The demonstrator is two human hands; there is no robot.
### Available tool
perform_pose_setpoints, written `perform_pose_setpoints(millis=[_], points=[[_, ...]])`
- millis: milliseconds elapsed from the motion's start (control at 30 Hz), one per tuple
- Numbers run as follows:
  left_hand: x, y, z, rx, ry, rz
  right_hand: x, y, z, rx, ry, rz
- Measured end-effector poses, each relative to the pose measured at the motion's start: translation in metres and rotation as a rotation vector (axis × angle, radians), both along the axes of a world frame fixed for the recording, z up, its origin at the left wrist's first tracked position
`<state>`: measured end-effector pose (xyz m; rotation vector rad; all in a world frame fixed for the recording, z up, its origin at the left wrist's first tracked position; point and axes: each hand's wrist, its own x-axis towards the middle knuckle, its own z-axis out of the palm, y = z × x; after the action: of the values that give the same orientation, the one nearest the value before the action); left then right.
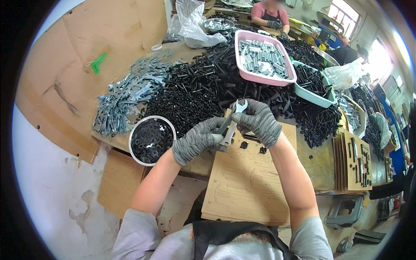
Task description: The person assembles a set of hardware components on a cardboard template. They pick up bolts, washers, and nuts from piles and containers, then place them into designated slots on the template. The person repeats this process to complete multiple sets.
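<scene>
Above brown printed cardboard sheets, the grey-gloved right hand pinches a tilted silver metal open-ended wrench; to its left, the grey-gloved left hand grips a narrow dark-grey bar, partly hidden in the grasp. Whether bar and wrench touch is hard to make out.

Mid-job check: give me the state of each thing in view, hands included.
Silver wrench: held, tilted, open-ended head up
Right hand: gloved, closed on the wrench
Left hand: gloved, apparently closed on a dark flat piece
Pink tray: uncovered, filled with silver pieces
Pale green tray: uncovered, filled with black parts
Round bowl: uncovered, holding black rings
Cardboard stack: lying flat
Boards: upright, tools on the front one
</scene>
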<state>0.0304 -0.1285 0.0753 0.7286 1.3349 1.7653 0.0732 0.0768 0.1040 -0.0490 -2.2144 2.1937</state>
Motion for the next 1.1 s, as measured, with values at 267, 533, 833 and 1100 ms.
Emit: perform_pose_setpoints(millis=[267,533,833,1100], points=[[0.048,0.055,-0.035,0.087,-0.315,0.238,0.015,0.019,-0.026,0.123,0.099,-0.082],[0.053,0.055,-0.056,0.139,-0.162,0.289,0.015,0.035,-0.023,0.081,0.006,-0.143],[0.041,0.057,-0.08,0.162,-0.124,0.301,-0.011,0.044,-0.033,0.072,-0.183,-0.002],[0.02,0.045,-0.094,-0.723,0.914,0.527,-0.062,0.077,-0.095,-0.057,-0.366,-0.007]])
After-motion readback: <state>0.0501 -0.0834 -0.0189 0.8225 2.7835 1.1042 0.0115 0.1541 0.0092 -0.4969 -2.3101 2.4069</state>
